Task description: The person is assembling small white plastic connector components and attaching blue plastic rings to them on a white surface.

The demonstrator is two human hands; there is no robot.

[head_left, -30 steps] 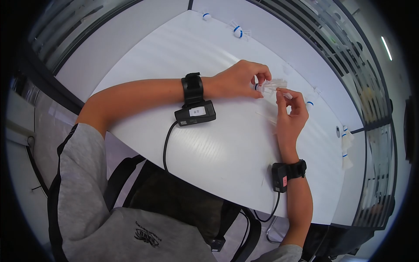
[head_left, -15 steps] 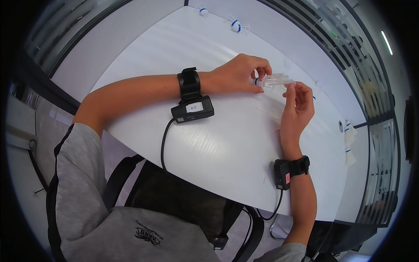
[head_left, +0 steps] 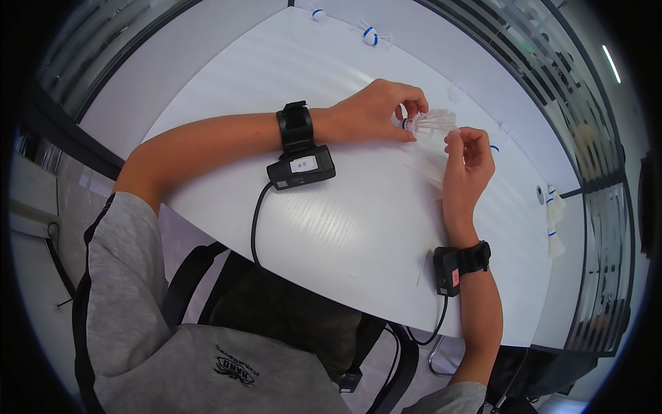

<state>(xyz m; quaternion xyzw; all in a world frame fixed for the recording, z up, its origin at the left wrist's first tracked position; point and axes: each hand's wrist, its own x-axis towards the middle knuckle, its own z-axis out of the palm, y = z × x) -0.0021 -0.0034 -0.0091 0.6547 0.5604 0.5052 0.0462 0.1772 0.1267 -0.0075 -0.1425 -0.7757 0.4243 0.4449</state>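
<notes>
My left hand grips a shuttlecock by its cork end, between thumb and fingers. The shuttlecock lies sideways, its white feathers pointing right and a dark band near the cork. My right hand is at the feather end, thumb and index finger pinched at the feather tips; whether a single feather is between them is too small to tell. Loose pale feathers lie on the white table just left of my right wrist.
At the table's back edge sit a white ball-like cork and a blue-banded shuttlecock with bare shafts. More shuttlecocks stand at the far right, near a round grommet. Cabled black wrist devices hang beside both wrists.
My right thumb and fingers have shifted slightly left and closed near the feather tips. The shuttlecock has turned a little, its feathers now showing more spread.
</notes>
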